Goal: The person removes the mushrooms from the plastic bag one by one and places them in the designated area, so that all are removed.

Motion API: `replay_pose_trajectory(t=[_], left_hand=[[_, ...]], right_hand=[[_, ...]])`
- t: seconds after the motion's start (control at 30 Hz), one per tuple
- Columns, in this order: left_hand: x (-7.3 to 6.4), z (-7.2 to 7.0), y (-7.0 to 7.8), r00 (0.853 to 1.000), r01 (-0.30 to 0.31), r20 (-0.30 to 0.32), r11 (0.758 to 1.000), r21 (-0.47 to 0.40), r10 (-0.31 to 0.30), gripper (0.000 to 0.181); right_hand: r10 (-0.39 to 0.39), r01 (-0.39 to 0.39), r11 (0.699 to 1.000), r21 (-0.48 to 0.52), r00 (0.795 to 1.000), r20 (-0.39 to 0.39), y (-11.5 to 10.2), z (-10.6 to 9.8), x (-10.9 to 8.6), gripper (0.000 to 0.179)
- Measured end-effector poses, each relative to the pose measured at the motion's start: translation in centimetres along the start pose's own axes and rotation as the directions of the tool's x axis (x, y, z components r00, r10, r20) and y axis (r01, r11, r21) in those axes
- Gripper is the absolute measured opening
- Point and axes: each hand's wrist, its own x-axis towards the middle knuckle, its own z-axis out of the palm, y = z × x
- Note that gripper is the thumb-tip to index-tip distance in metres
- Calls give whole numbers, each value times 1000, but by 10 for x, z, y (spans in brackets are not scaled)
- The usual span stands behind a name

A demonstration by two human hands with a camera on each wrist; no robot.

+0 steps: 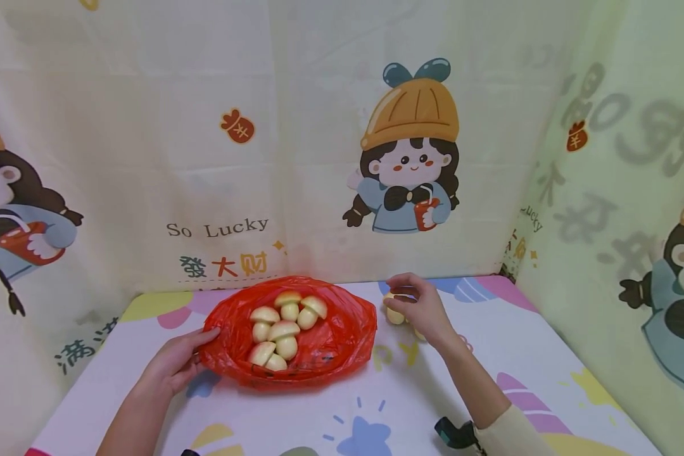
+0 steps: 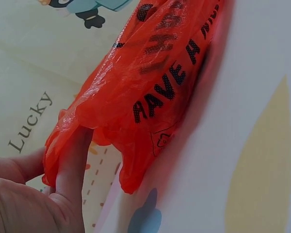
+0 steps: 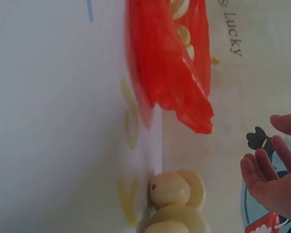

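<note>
A red plastic bag (image 1: 344, 345) lies with its mouth spread wide on the table, several cream toy mushrooms (image 1: 284, 329) inside it. My left hand (image 1: 173, 364) pinches the bag's left edge between thumb and fingers; the left wrist view shows the thin plastic (image 2: 111, 97) bunched there. To the right of the bag, my right hand (image 1: 424, 310) hovers over more mushrooms (image 1: 395, 316), partly covering them in the head view. Its fingers are loosely bent and apart from the thumb, with nothing between them. The right wrist view shows these mushrooms (image 3: 169, 189) on the table below the hand.
A patterned white cloth (image 1: 296, 418) covers the table. Printed cream sheets (image 1: 313, 190) stand behind and at both sides, close to the table's back edge. A black device (image 1: 456, 434) is at the right wrist.
</note>
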Motion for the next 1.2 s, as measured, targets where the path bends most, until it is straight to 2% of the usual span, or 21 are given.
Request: replay_pose_trajectory(t=[0.17,0.57,1.03,1.2], left_hand=[[0,1,0,1000,0,-3,1000,-8,0,85],[1,1,1,1000,3,-12,1000,-2,-3,85],[2,2,0,1000,10,-23,1000,9,-10,84],[2,2,0,1000,6,-22,1000,10,-6,83]], right_hand=[[7,-8,999,37,999,35,-2,8,1,38],[6,-9,1000,30,997,82,-6,21,-2,43],[-49,41,998,55,985,166,-13,42,2,40],[-22,10,998,62,979,204,-13,49,5,44]])
